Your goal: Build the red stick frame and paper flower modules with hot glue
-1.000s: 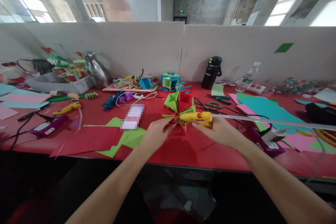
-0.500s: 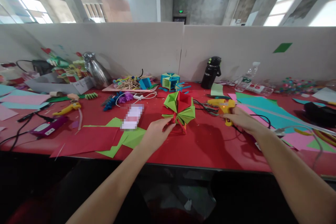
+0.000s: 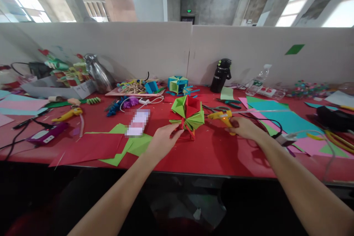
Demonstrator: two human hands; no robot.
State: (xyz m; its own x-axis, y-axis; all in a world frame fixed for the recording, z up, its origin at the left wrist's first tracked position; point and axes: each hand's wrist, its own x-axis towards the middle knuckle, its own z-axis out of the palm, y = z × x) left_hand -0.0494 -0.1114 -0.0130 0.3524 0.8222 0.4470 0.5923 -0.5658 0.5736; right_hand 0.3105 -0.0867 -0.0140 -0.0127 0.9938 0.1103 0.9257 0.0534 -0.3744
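In the middle of the head view, a folded paper ornament [image 3: 190,112] in red and lime green rests on the red table. My left hand [image 3: 166,138] is closed on its near side, pinching a red folded part low down. To the right, my right hand [image 3: 240,127] is wrapped round a yellow hot glue gun [image 3: 224,117] with a small orange light. The gun's nozzle points left and is close to the ornament, though apart from it. A clear glue stick [image 3: 257,111] extends rightward from the gun's rear.
Red sheets [image 3: 95,148] and green sheets [image 3: 138,145] lie left, beside a blurred phone [image 3: 138,122]. A second glue gun [image 3: 68,114] is farther left. Scissors [image 3: 214,108] lie behind the held gun. A black bottle [image 3: 221,75] and a blue-green paper box [image 3: 177,85] stand behind.
My right hand has brought the glue gun left, nearer the ornament, and turned it so the nozzle dips lower. My left hand keeps its hold on the ornament.
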